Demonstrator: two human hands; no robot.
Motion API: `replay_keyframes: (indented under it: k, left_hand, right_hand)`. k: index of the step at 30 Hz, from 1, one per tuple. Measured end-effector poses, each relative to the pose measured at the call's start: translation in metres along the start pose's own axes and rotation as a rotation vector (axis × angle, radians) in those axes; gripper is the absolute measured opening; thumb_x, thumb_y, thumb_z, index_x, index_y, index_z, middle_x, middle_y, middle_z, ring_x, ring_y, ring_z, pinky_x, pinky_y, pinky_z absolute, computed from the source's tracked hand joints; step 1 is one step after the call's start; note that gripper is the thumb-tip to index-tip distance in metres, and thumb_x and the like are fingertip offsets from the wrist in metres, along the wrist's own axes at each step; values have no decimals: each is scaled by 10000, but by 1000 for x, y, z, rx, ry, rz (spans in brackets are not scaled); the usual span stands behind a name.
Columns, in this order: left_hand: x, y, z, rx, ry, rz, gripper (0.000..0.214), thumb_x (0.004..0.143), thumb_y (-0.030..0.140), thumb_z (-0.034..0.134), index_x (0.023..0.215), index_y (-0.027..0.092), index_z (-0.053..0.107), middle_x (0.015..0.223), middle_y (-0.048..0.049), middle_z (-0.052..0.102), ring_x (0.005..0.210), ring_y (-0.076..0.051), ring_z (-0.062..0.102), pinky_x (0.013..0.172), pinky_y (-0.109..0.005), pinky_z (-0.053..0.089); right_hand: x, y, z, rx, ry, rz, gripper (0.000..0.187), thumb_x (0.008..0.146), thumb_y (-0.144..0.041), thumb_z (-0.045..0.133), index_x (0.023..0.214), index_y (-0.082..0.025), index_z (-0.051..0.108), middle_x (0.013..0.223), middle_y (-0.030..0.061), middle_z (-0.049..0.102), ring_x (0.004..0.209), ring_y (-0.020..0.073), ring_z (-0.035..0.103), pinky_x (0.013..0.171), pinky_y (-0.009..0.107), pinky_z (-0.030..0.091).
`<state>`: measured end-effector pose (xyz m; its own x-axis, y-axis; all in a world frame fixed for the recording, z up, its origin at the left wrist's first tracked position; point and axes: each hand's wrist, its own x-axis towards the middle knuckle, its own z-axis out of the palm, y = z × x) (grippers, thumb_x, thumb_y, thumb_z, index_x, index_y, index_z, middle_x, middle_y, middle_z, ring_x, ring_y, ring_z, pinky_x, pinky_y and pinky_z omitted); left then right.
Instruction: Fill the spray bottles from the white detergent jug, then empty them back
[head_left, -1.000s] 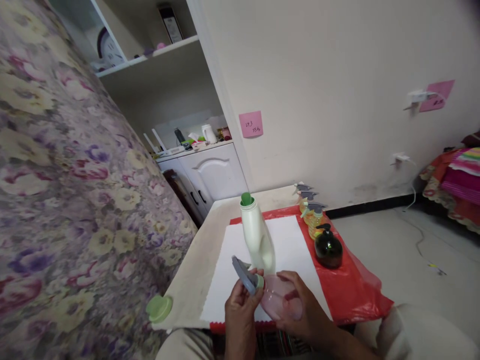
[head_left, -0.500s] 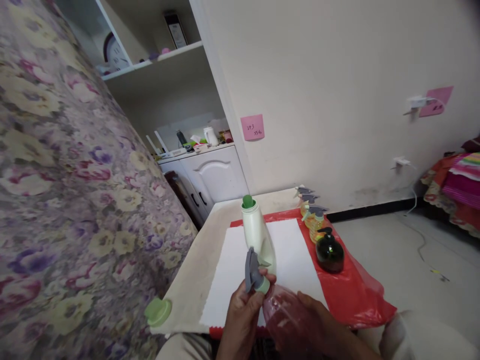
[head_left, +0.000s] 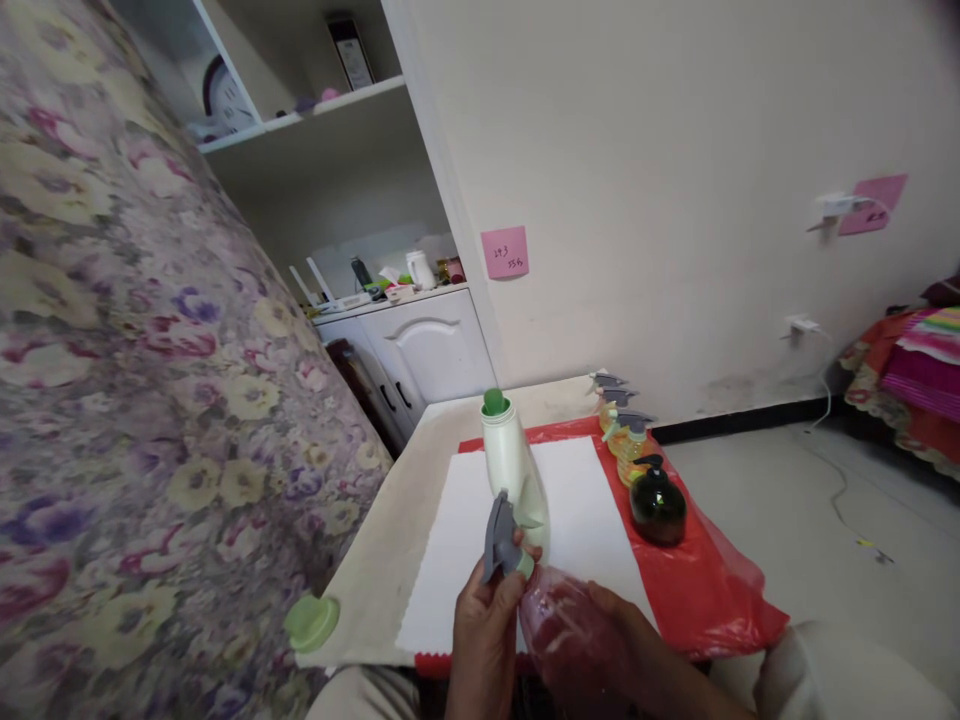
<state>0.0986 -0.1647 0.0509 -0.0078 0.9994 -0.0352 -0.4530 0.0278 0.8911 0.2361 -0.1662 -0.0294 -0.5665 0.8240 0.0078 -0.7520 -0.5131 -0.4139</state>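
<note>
My left hand (head_left: pixel 487 610) is closed round the collar of a grey and pale green trigger spray head (head_left: pixel 504 540). A see-through pink bottle (head_left: pixel 562 620) is gripped in my right hand (head_left: pixel 626 625), its neck at the spray head's green collar. Whether the two are still joined I cannot tell. Just behind them stands a pale green detergent bottle (head_left: pixel 510 455), uncapped, with a green spout in its mouth. A light green cap (head_left: pixel 310 622) lies at the table's near left corner.
White paper (head_left: pixel 442 560) lies over a red plastic sheet (head_left: pixel 697 590) on the table. Along the right side stand a dark pump bottle (head_left: pixel 658 507) and several yellowish spray bottles (head_left: pixel 631 455). A floral curtain (head_left: pixel 172 400) hangs at left; a wall (head_left: pixel 660 220) rises behind.
The spray head has tilted a little and shifted slightly left with my left hand. My right hand keeps its hold on the pink bottle. The view has moved slightly.
</note>
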Motion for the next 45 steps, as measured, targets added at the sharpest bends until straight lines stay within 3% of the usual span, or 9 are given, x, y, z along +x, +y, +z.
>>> replay_keyframes:
  k: [3,6,10,15,20,27,32,39,45]
  left_hand:
    - [-2,3,3,-8,-41,13,416,684,333,793,1052,162,702,978,-98,732,929,-227,666,835,-307,504]
    - [-5,3,5,1,-18,16,430,710,360,770,1085,164,689,1059,-109,717,999,-246,654,864,-317,498]
    - [-5,-2,3,2,67,29,436,693,323,785,1098,203,680,1040,-75,732,938,-229,679,847,-313,507]
    - [-5,0,3,-5,22,28,462,675,349,792,1089,174,683,1012,-115,748,1012,-278,667,914,-373,490]
    - [-8,0,3,49,104,43,444,663,344,802,1054,168,688,1065,-116,733,1026,-286,663,926,-385,487]
    - [-9,-1,5,-88,-12,-15,451,692,338,786,1101,185,675,1053,-108,731,1034,-275,667,956,-389,488]
    - [-8,-4,9,-118,45,-9,514,682,304,795,1161,203,637,1049,-90,731,1024,-261,674,943,-369,500]
    - [-8,-4,6,-80,12,-47,313,701,306,779,969,182,673,1014,-92,741,983,-267,684,939,-405,493]
    - [-7,-9,1,-81,-66,-23,322,711,320,767,979,162,681,1040,-111,730,1010,-274,671,931,-387,493]
  right_hand:
    - [-3,2,-4,54,-21,114,540,788,-599,607,976,-104,714,867,111,741,712,200,659,712,338,499]
    - [-3,-1,1,34,-10,21,456,767,-509,685,998,-116,715,888,99,740,746,191,656,745,325,493]
    - [-2,-6,10,-54,5,-97,343,752,-346,745,1025,-140,719,920,78,740,825,180,648,802,295,473]
    - [-6,-7,12,29,-39,32,453,750,-518,699,1005,-144,716,881,75,732,731,176,636,706,307,484]
    - [-6,-6,13,-45,-56,-65,401,771,-398,710,1087,-151,696,993,82,730,854,196,645,788,305,472]
    - [-5,-6,11,21,-63,6,411,784,-454,684,1030,-125,714,918,78,736,781,172,651,730,286,472]
    - [-3,-6,13,-11,-44,-52,366,743,-381,742,1010,-132,715,934,85,740,818,195,662,769,306,470]
    - [-12,4,-2,114,-6,108,559,804,-559,603,1080,-82,692,976,142,735,781,205,673,725,301,480]
    - [-10,6,-17,68,-11,136,575,777,-600,596,993,-81,720,891,149,745,745,242,676,734,349,485]
